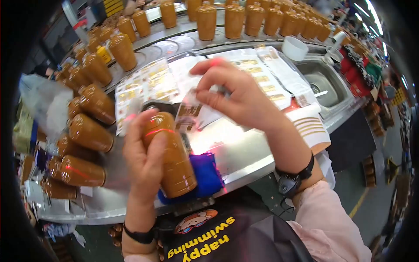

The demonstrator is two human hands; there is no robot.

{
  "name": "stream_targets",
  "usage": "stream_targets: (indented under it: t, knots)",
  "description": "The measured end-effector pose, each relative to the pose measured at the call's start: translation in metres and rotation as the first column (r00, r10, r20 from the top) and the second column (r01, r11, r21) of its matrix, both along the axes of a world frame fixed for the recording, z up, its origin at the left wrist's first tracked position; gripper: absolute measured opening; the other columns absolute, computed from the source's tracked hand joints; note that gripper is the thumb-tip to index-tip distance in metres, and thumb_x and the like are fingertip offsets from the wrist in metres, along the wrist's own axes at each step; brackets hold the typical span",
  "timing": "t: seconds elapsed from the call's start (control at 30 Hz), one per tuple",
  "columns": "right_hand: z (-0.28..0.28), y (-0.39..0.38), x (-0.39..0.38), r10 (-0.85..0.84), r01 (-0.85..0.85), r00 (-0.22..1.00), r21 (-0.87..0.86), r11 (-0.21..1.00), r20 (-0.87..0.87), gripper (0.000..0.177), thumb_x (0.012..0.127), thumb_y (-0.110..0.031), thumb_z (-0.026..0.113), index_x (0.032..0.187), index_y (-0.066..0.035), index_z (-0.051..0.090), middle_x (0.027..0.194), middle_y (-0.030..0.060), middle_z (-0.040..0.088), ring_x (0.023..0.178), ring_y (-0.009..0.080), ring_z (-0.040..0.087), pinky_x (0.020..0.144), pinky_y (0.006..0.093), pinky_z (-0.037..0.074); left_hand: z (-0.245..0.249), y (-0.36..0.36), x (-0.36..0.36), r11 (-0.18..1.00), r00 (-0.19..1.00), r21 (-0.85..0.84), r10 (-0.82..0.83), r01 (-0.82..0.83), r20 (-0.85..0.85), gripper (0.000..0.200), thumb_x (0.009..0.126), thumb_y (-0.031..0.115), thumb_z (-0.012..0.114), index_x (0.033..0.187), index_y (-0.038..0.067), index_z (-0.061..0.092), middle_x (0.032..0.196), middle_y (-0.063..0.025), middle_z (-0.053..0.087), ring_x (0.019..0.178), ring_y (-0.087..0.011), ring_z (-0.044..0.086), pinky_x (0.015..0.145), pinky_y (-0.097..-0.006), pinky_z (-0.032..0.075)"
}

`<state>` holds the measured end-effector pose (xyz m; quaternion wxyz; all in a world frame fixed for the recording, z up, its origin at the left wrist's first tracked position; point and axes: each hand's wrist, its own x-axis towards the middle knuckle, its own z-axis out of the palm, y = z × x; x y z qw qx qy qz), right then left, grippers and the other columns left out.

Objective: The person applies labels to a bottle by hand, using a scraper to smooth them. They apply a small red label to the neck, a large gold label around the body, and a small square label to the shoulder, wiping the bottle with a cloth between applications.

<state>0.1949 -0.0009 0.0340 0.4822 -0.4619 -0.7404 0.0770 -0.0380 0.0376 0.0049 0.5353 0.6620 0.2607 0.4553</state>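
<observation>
A glossy brown bottle (179, 170) lies tilted over a blue cloth (209, 174) at the table's front edge. My left hand (146, 153) is wrapped round its upper left side, with the thumb on its front. A red light line crosses the bottle. To the right and above, my right hand (229, 89) pinches a small clear sheet with brown and gold marks (188, 114) between thumb and finger; its other fingers are bent. The sheet hangs beside the bottle, apart from it as far as I can see. Both hands are slightly blurred.
Sheets of gold decals (152, 83) lie behind my hands. Several brown bottles (89, 133) stand or lean at the left, and more (234, 22) line the far conveyor. At the right are a sink (323, 85), a white bowl (295, 48) and a white, gold-striped container (309, 129).
</observation>
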Motion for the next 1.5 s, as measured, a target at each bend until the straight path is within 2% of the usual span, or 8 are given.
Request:
stream_targets:
  t: [0.13,0.27,0.4,0.5,0.6,0.93,1.13,1.5]
  knots:
    - [0.005,0.004,0.103,-0.299,0.301,0.953,-0.149,0.942,0.037,0.011,0.09,-0.013,0.067,0.091,-0.002,0.064,0.117,0.0078,0.061,0.107,0.0164,0.056,0.097,0.0311,0.042,-0.043,0.012,-0.028,0.995,0.999,-0.092,0.035,-0.038,-0.028,0.067,0.093,0.015,0.057,0.148,0.0,0.021,0.138,-0.016,0.043,0.125,-0.0223,0.048,0.104,-0.0354,0.041]
    - [-0.048,0.041,0.228,-0.559,0.638,0.76,-0.219,0.738,0.331,0.019,0.087,-0.022,0.071,0.091,-0.004,0.067,0.107,0.0109,0.063,0.102,0.023,0.058,0.092,0.0344,0.045,-0.046,-0.001,-0.022,0.931,0.992,-0.362,0.007,0.038,0.122,0.08,0.092,0.029,0.061,0.15,0.0,0.015,0.14,-0.0177,0.042,0.126,-0.0249,0.048,0.104,-0.0375,0.043]
    - [-0.133,0.076,0.312,-0.511,0.843,0.445,-0.153,0.515,0.735,0.019,0.083,-0.023,0.071,0.088,-0.005,0.07,0.107,0.0169,0.063,0.101,0.0332,0.059,0.087,0.0414,0.048,-0.042,0.001,-0.022,0.908,0.992,-0.412,-0.032,0.079,0.119,0.086,0.089,0.038,0.064,0.15,0.001,0.015,0.14,-0.0174,0.043,0.123,-0.0261,0.052,0.1,-0.0383,0.047]
    - [-0.15,0.072,0.305,-0.607,0.914,0.371,-0.164,0.37,0.703,0.023,0.089,-0.029,0.062,0.096,-0.009,0.072,0.112,0.0144,0.062,0.106,0.0356,0.058,0.091,0.0437,0.05,-0.043,0.005,-0.023,0.884,0.984,-0.447,-0.073,0.14,0.163,0.084,0.09,0.038,0.063,0.15,0.001,0.017,0.138,-0.0172,0.044,0.121,-0.0262,0.053,0.098,-0.0392,0.049]
    - [-0.133,0.069,0.288,-0.649,0.872,0.344,0.027,0.49,0.679,0.021,0.086,-0.026,0.065,0.094,-0.008,0.071,0.11,0.0142,0.063,0.106,0.0368,0.058,0.088,0.0446,0.05,-0.046,0.005,-0.024,0.875,0.978,-0.457,-0.078,0.16,0.192,0.08,0.091,0.035,0.061,0.15,0.002,0.019,0.138,-0.0169,0.045,0.121,-0.0264,0.054,0.098,-0.0405,0.05]
    - [0.017,0.004,0.047,-0.125,0.154,0.969,-0.125,0.98,0.214,0.012,0.085,-0.01,0.068,0.084,-0.001,0.059,0.109,0.0116,0.061,0.099,0.0264,0.06,0.085,0.033,0.047,-0.051,0.008,-0.032,0.862,0.946,-0.461,-0.063,0.212,0.317,0.059,0.103,0.024,0.043,0.15,0.0,0.018,0.141,-0.0165,0.045,0.126,-0.0247,0.052,0.104,-0.0385,0.045]
    - [0.017,0.018,-0.041,0.198,-0.189,0.98,-0.236,0.953,0.013,0.013,0.088,-0.009,0.066,0.085,-0.002,0.055,0.114,0.0127,0.06,0.094,0.0174,0.06,0.081,0.03,0.049,-0.05,0.006,-0.038,0.879,0.94,-0.418,-0.087,0.229,0.331,0.066,0.103,0.028,0.045,0.151,-0.004,0.012,0.142,-0.0177,0.043,0.128,-0.0229,0.049,0.105,-0.0354,0.042]
    - [-0.033,0.052,-0.063,0.128,-0.11,0.99,-0.239,0.965,0.063,0.018,0.088,-0.011,0.067,0.085,0.001,0.055,0.107,0.0138,0.061,0.092,0.0233,0.061,0.079,0.0329,0.05,-0.056,-0.005,-0.034,0.984,0.999,-0.175,-0.004,-0.005,-0.05,0.097,0.087,0.024,0.072,0.151,-0.004,0.004,0.142,-0.0198,0.037,0.13,-0.026,0.042,0.109,-0.0378,0.036]
